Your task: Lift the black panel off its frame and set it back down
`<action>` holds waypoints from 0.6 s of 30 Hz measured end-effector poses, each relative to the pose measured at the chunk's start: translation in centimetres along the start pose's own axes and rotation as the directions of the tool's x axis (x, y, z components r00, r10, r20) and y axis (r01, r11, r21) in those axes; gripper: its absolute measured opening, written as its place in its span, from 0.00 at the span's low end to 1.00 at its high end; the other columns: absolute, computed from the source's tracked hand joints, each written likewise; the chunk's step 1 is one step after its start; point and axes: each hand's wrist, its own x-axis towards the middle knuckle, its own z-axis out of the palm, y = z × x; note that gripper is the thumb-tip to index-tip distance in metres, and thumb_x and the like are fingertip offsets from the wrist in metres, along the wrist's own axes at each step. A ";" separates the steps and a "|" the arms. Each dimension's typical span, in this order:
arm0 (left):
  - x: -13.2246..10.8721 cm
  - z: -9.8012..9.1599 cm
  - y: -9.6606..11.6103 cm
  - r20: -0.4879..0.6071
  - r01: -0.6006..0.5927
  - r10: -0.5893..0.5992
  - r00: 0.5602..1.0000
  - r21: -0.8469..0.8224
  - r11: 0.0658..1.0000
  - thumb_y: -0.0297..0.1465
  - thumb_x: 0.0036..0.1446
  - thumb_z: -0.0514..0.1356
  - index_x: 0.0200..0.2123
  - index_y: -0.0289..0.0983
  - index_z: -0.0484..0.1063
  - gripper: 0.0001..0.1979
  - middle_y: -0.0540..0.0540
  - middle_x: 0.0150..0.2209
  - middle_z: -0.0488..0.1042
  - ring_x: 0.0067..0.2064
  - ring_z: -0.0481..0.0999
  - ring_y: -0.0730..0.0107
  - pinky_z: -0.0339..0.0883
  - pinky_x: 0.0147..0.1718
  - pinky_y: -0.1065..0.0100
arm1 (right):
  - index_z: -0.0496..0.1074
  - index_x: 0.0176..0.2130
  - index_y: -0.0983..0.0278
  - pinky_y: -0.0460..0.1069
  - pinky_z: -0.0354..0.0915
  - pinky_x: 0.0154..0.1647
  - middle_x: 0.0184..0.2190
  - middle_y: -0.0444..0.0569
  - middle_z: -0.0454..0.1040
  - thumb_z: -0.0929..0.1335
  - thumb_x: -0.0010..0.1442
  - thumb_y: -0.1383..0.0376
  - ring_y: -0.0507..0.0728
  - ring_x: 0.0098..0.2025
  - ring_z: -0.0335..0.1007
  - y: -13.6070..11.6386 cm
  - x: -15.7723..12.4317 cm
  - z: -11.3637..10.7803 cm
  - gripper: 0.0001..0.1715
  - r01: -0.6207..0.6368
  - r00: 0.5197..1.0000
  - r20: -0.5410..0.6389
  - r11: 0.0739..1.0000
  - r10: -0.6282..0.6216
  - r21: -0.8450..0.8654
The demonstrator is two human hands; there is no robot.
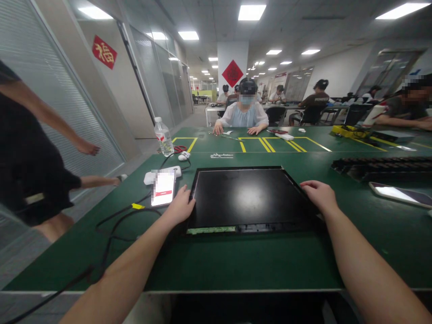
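Observation:
A black flat display panel [245, 198] with a dark frame is in front of me, its screen facing up. Along its near edge runs a strip of exposed green circuit board [211, 230]. My left hand [180, 204] grips the left edge of the panel, fingers closed at the rim. At the opposite side, my right hand [319, 195] holds the right edge, its fingertips at the frame's upper part and the thumb hidden. Whether the panel rests fully on the green table [243, 265] or is slightly raised, I cannot tell.
Left of the panel lie a lit phone [163, 188], a white power bank [148, 178] and black cables [114, 225]. A water bottle [164, 138] and red-handled scissors [180, 149] stand farther back. Black parts [378, 168] and another phone [401, 194] lie right. A person [246, 114] sits opposite; another walks past left.

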 end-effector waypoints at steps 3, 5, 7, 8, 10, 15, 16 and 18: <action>0.0 -0.2 -0.1 0.005 -0.021 0.021 1.000 -0.021 1.000 0.29 0.66 0.53 0.57 0.21 0.74 0.23 0.19 0.73 0.59 0.76 0.57 0.42 0.52 0.73 0.50 | 0.85 0.34 0.59 0.52 0.68 0.39 0.34 0.51 0.83 0.70 0.51 0.63 0.61 0.37 0.76 0.2 0.1 0.1 0.12 -0.019 0.999 0.043 0.999 0.020 -0.029; 0.0 -0.2 -0.3 -0.006 -0.027 0.027 1.000 -0.070 0.997 0.27 0.65 0.53 0.58 0.21 0.74 0.23 0.20 0.72 0.61 0.76 0.59 0.42 0.53 0.73 0.49 | 0.85 0.35 0.60 0.52 0.68 0.39 0.35 0.51 0.84 0.70 0.52 0.64 0.61 0.38 0.77 0.2 0.1 0.3 0.13 -0.025 0.996 0.083 0.999 0.029 -0.045; 0.1 -0.2 -0.4 -0.029 -0.033 0.030 0.999 -0.125 0.992 0.26 0.64 0.54 0.58 0.21 0.74 0.23 0.21 0.71 0.64 0.75 0.61 0.42 0.53 0.73 0.48 | 0.85 0.37 0.60 0.52 0.68 0.40 0.37 0.51 0.84 0.70 0.53 0.64 0.61 0.39 0.77 0.3 0.1 0.5 0.14 -0.016 0.994 0.110 0.998 0.023 -0.064; 0.1 -0.2 -0.4 -0.041 -0.036 0.030 0.999 -0.148 0.988 0.25 0.63 0.54 0.58 0.21 0.75 0.23 0.21 0.71 0.65 0.74 0.62 0.41 0.53 0.73 0.47 | 0.85 0.37 0.60 0.52 0.69 0.41 0.37 0.51 0.84 0.70 0.54 0.64 0.61 0.40 0.77 0.3 0.1 0.6 0.14 -0.005 0.993 0.118 0.997 0.013 -0.073; 0.2 -0.1 -0.6 -0.059 -0.039 0.028 0.998 -0.181 0.983 0.24 0.61 0.55 0.56 0.22 0.76 0.22 0.21 0.69 0.67 0.73 0.65 0.41 0.54 0.73 0.47 | 0.85 0.37 0.59 0.52 0.69 0.43 0.38 0.51 0.84 0.70 0.54 0.64 0.61 0.41 0.77 0.4 0.1 0.8 0.14 0.031 0.992 0.125 0.995 -0.019 -0.094; 0.6 0.1 -0.9 -0.110 -0.044 0.013 0.994 -0.285 0.958 0.23 0.55 0.58 0.49 0.27 0.80 0.19 0.25 0.65 0.73 0.70 0.69 0.43 0.56 0.72 0.49 | 0.86 0.38 0.58 0.53 0.70 0.43 0.39 0.51 0.84 0.69 0.55 0.64 0.62 0.42 0.78 0.7 0.2 0.9 0.14 0.092 0.988 0.134 0.987 -0.073 -0.135; 0.6 0.1 -1.0 -0.124 -0.044 0.005 0.992 -0.313 0.949 0.22 0.54 0.58 0.47 0.29 0.81 0.18 0.27 0.64 0.75 0.69 0.70 0.43 0.57 0.72 0.49 | 0.86 0.38 0.59 0.53 0.70 0.43 0.39 0.52 0.84 0.69 0.55 0.63 0.62 0.42 0.78 0.7 0.2 0.9 0.15 0.091 0.988 0.141 0.986 -0.071 -0.141; 0.7 0.1 -1.0 -0.152 -0.041 -0.018 0.988 -0.376 0.926 0.22 0.52 0.59 0.42 0.32 0.82 0.16 0.29 0.61 0.77 0.68 0.72 0.43 0.60 0.70 0.49 | 0.86 0.39 0.59 0.53 0.70 0.43 0.39 0.52 0.84 0.69 0.56 0.63 0.62 0.41 0.78 0.7 0.3 0.9 0.15 0.090 0.987 0.149 0.984 -0.067 -0.155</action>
